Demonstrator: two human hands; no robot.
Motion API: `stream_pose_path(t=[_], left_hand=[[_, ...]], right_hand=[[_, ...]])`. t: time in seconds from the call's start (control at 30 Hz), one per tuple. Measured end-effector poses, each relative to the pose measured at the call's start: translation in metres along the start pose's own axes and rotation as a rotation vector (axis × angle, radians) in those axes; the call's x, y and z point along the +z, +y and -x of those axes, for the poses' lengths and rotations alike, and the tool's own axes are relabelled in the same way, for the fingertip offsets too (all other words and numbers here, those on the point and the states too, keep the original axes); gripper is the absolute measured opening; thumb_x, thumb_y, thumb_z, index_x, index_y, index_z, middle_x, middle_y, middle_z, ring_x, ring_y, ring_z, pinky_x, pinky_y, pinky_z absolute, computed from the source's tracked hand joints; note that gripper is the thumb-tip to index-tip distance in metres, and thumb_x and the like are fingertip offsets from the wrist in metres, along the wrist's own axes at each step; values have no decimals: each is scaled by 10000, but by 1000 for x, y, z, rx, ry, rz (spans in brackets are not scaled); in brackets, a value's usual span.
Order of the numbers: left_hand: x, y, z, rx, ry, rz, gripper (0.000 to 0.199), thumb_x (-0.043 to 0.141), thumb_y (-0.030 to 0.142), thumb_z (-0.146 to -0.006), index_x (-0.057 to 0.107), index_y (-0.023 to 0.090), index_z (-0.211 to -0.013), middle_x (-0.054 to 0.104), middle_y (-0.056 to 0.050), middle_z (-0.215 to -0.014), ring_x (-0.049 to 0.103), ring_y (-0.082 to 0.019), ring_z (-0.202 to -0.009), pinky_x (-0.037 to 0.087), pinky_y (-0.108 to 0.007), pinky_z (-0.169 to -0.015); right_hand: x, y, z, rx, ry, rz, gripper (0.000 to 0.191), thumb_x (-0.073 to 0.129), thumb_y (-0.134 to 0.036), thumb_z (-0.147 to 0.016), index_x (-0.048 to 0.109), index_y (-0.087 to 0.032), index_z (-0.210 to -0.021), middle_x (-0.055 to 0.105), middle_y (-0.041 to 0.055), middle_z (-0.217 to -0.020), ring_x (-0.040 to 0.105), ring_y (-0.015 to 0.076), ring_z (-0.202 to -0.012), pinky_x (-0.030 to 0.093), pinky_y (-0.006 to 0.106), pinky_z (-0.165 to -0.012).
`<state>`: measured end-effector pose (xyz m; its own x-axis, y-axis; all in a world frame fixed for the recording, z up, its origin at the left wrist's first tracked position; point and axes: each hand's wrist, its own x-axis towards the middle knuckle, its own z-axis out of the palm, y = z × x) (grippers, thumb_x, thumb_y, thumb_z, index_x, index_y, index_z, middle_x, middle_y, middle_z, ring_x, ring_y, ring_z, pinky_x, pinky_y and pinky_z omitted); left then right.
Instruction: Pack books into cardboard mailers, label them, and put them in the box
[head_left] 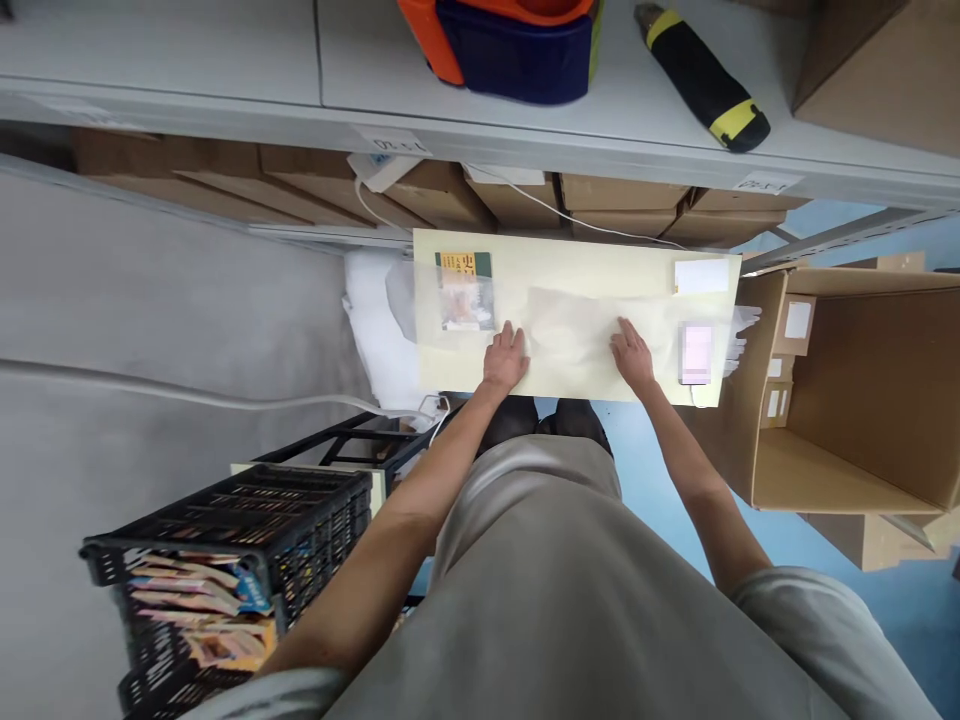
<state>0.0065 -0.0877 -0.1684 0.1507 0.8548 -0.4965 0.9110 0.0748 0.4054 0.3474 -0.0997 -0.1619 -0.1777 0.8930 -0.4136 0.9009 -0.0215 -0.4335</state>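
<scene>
My left hand (508, 358) rests on the pale yellow board (570, 258), fingers stretched out. Just left of it lies a book (465, 265) with a green and yellow cover. A thin translucent sheet (566, 318) runs across the board and seems to cover the lower part of the book. On the sheet's right part, my right hand (632, 352) presses lightly with its fingers apart. Neither hand grips anything. At the board's right side are a white label stack (701, 275) and a phone-like device (696, 355) with a cable and a blurred screen.
Bulky white wrapping (379, 320) sits off the board's left end. A large cardboard box (862, 390) stands open at right. A black crate (247, 520) of books is at lower left. On the shelf (360, 60) above lie a utility knife (705, 80) and a blue-orange object (517, 50).
</scene>
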Motion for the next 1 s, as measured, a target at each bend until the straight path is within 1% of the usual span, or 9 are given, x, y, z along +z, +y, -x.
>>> stream_pose_path(t=[0.17,0.3,0.4,0.47,0.53,0.7,0.8,0.87,1.0], left_hand=[[-12,-9,-6,9,-31,-103,528,492,42,-942,745,170,-1387,614,-262,-1625,681,-433,-1374,545,-625,-1171],[-24,-15,-14,99,-96,-215,475,510,55,-966,755,184,-1353,701,-230,-1389,660,-395,-1355,532,-557,-1177],[-28,-17,-15,161,-102,-217,494,540,66,-954,753,194,-1381,696,-229,-1365,646,-406,-1348,539,-572,-1158],[-27,-20,-13,180,-83,-182,509,523,65,-961,753,185,-1399,691,-239,-1380,641,-416,-1352,544,-586,-1152],[-25,-24,-9,185,-67,-127,486,521,82,-979,752,168,-1398,686,-241,-1403,636,-415,-1368,551,-572,-1155],[-32,-42,-1,202,-78,132,415,576,162,-1033,726,183,-1419,707,-177,-1470,642,-351,-1428,542,-480,-1232],[-52,-66,-5,148,38,281,413,571,174,-1051,705,192,-1441,724,-159,-1471,680,-323,-1408,533,-467,-1263],[-69,-87,-14,77,152,330,414,569,154,-1039,700,187,-1430,724,-172,-1457,695,-327,-1394,542,-472,-1253],[-104,-120,-44,-72,268,357,434,619,168,-1011,669,187,-1442,701,-200,-1467,700,-367,-1381,559,-507,-1219]], right_hand=[[-2,6,-8,6,96,33,461,326,-258,-1187,772,-190,-1283,568,177,-1760,475,310,-1689,491,531,-1328],[-15,12,-10,40,208,90,387,403,-242,-1166,782,-181,-1217,680,224,-1608,571,361,-1577,505,577,-1277],[-23,-1,-4,127,181,127,323,483,-167,-1103,779,-143,-1231,699,264,-1551,630,388,-1477,520,586,-1234],[-23,-25,0,179,179,133,341,499,-147,-1085,766,-117,-1295,672,276,-1583,620,397,-1479,516,583,-1232],[-16,-62,1,169,203,114,368,486,-176,-1110,747,-115,-1361,642,269,-1624,600,395,-1498,509,581,-1240],[23,-182,-27,-9,125,-26,348,501,-231,-1149,745,-148,-1382,662,220,-1600,628,346,-1448,529,497,-1237],[49,-245,-61,-26,53,-86,323,498,-205,-1151,740,-163,-1361,724,193,-1438,677,321,-1334,556,438,-1174],[63,-275,-84,24,19,-87,291,498,-205,-1156,735,-166,-1321,735,185,-1349,689,322,-1280,556,432,-1145],[83,-306,-115,191,-41,-73,189,600,-210,-1126,694,-181,-1288,722,179,-1355,673,327,-1278,547,445,-1141]])
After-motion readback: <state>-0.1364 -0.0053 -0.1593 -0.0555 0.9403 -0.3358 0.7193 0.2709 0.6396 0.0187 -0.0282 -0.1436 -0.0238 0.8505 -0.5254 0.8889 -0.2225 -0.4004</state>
